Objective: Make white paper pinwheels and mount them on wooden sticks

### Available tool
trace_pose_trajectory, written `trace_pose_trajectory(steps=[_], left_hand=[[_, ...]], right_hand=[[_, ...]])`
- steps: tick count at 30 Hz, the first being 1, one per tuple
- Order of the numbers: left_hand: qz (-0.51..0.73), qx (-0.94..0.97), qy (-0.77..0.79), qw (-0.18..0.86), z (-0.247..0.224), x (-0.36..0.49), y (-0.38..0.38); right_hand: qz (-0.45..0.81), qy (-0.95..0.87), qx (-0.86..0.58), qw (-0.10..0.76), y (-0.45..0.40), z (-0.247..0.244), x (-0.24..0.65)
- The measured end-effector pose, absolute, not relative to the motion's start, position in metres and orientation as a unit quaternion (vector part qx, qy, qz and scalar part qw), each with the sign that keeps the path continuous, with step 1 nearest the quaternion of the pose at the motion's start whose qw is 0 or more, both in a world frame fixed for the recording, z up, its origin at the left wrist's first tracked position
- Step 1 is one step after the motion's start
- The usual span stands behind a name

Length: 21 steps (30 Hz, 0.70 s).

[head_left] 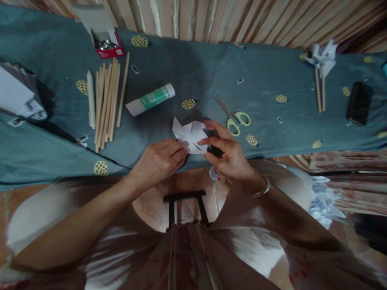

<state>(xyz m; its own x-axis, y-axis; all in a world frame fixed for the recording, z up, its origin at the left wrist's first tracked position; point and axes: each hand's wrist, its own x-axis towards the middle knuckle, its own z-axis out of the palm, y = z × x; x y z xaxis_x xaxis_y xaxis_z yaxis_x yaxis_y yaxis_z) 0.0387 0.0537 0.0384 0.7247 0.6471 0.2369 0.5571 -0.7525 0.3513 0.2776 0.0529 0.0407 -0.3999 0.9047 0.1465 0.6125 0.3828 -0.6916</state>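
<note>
A white paper pinwheel (191,137), cut and partly folded, is held between my two hands above the near edge of the cloth. My left hand (161,159) pinches its lower left side, fingers closed together. With thumb and fingers, my right hand (225,149) grips the right side of the paper. One pointed corner sticks up at the upper left. Close by on the right lie scissors (234,117) with light green handles. Behind the paper, a glue stick (151,99) with a green label lies on its side.
Several wooden sticks (107,104) and a whitish candle-like stick (91,100) lie at left. Beyond them stands an open red box (110,50) of shiny small items. Folded white paper (18,92) is far left. Pinwheels on sticks (323,60) and a black phone (359,102) lie right.
</note>
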Motion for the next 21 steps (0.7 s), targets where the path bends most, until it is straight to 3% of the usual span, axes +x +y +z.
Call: trace_pose_trajectory(steps=[7,21], left_hand=[[0.176,0.928,0.319,0.075,0.036,0.036,0.052],[0.187,0.93,0.309,0.069,0.039,0.04,0.051]], right_hand=[[0.331,-0.799,-0.444,0.234,0.053,0.049,0.28],[0.312,-0.777,-0.471,0.279,0.059,0.036,0.27]])
